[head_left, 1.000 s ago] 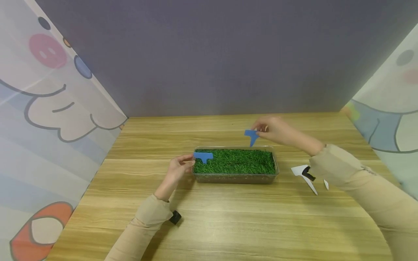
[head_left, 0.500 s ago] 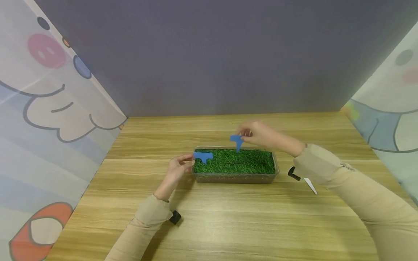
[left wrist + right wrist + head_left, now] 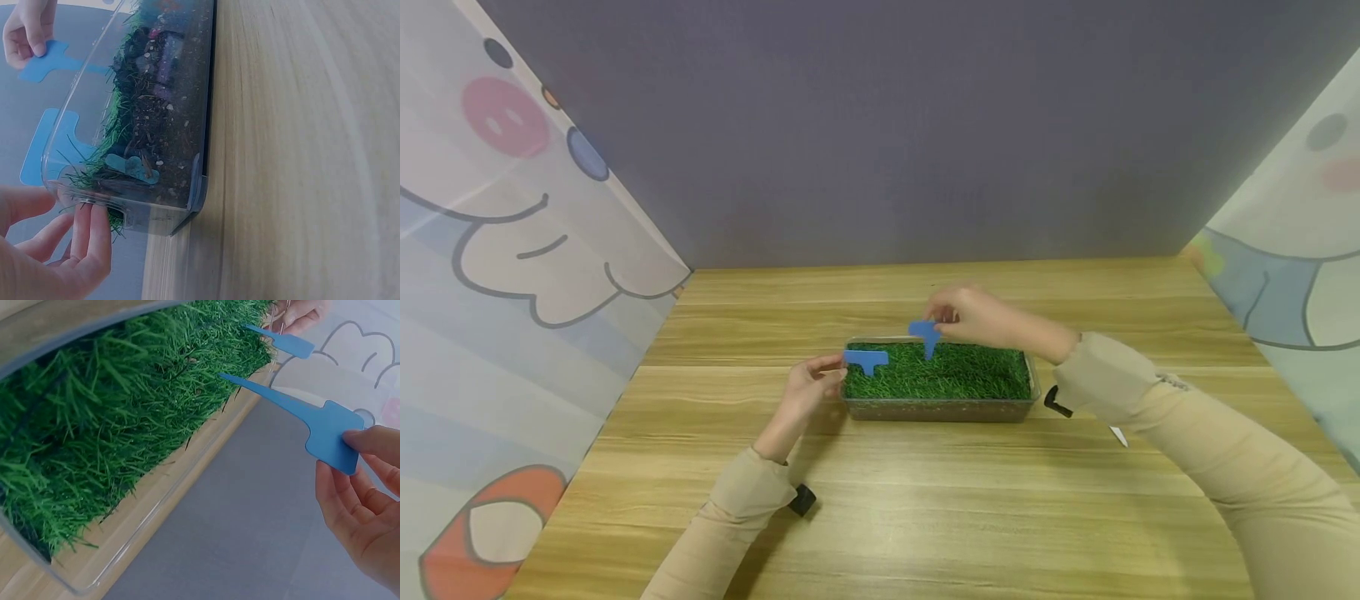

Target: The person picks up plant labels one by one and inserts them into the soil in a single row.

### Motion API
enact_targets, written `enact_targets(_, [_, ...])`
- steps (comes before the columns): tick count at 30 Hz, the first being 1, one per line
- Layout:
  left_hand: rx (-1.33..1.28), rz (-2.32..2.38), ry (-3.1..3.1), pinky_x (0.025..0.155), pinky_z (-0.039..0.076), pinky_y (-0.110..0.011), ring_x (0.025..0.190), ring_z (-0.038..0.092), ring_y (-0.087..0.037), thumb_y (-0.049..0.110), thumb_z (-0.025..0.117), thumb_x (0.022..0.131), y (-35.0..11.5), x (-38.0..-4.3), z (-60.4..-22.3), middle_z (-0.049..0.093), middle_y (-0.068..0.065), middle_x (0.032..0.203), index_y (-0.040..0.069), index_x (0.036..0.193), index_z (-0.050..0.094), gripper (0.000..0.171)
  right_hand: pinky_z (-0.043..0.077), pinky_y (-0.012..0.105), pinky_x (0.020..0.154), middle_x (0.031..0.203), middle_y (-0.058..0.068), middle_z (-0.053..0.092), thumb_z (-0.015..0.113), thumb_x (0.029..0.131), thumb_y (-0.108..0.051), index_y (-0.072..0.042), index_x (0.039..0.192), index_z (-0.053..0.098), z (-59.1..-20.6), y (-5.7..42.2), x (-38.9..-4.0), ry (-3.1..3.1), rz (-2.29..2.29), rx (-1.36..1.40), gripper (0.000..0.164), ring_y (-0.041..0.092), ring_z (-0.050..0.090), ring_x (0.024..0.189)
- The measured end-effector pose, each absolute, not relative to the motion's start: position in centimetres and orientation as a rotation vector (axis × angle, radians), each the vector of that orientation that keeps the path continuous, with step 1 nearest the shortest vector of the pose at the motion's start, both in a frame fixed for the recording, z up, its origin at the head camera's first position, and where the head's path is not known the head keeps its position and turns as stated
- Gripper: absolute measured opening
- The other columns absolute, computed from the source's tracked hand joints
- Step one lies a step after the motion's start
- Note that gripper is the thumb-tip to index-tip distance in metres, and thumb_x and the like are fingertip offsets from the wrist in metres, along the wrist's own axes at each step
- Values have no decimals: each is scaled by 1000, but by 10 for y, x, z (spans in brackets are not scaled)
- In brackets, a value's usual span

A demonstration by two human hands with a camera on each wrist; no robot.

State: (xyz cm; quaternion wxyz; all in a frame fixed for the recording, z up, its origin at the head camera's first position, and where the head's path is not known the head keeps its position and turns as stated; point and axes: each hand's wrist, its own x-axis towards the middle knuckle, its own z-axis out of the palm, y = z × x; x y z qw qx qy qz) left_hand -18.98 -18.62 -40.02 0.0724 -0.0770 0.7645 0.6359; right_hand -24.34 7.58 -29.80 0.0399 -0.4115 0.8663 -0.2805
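Note:
A clear planter box (image 3: 940, 411) filled with soil and green grass (image 3: 962, 375) stands on the table. My left hand (image 3: 808, 392) grips its left end; the left wrist view shows fingers (image 3: 94, 240) at the end wall and the thumb by the rim. Beside that hand, a blue T-shaped plant label (image 3: 867, 358) stands upright in the grass. My right hand (image 3: 966, 315) pinches another blue plant label (image 3: 334, 434) by its wide head between thumb and fingers. That label's point reaches the grass right of the first one; whether it has entered is unclear.
The tip of a white plant label (image 3: 1119, 436) shows on the wooden table (image 3: 925, 517), the rest hidden under the right sleeve (image 3: 1112, 383). A grey panel (image 3: 925, 133) rises behind the table, and cartoon-printed sheets (image 3: 550, 250) flank both sides.
My right hand has moved left and down, bringing its blue label from behind the box to the grass. Its sleeve now covers most of the white labels. The left hand stays put.

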Motion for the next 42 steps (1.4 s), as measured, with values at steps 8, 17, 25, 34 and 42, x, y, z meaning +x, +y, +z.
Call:
enact_targets(8, [-223, 1908, 2309, 74, 51, -38, 73, 56, -11, 4, 58, 84, -186, -190, -400, 56, -16, 113, -1, 116, 56, 33, 50, 22, 68, 86, 9, 63, 60, 78, 3, 2, 95, 62, -299, 69, -241, 2633, -852, -1280, 18, 16, 59, 74])
enact_targets(17, [-232, 1913, 2324, 69, 51, -32, 70, 55, -10, 4, 58, 83, -185, -191, -401, 58, -17, 111, -2, 114, 57, 32, 50, 21, 67, 84, 6, 62, 58, 79, 2, 1, 98, 62, -301, 64, -239, 2594, -830, -1243, 19, 14, 57, 74])
enact_targets(25, [-236, 1911, 2319, 72, 51, -36, 73, 56, -11, 4, 58, 83, -185, -191, -401, 57, -17, 112, 0, 115, 57, 32, 49, 19, 64, 79, 4, 61, 58, 80, 1, 0, 96, 62, -308, 62, -240, 2590, -813, -1250, 17, 12, 56, 71])
enact_targets(34, [-226, 1906, 2320, 72, 51, -35, 75, 57, -12, 4, 58, 84, -185, -191, -401, 56, -17, 113, -1, 116, 56, 33, 49, 20, 65, 78, 6, 61, 59, 78, 3, 2, 92, 62, -312, 60, -239, 2584, -831, -1314, 15, 13, 56, 70])
enact_targets(42, [-219, 1912, 2310, 70, 51, -32, 74, 56, -12, 4, 58, 84, -186, -190, -401, 56, -17, 113, -2, 116, 56, 33, 48, 20, 63, 77, 5, 60, 61, 78, 2, 1, 93, 63, -318, 57, -239, 2582, -791, -1304, 15, 12, 55, 70])
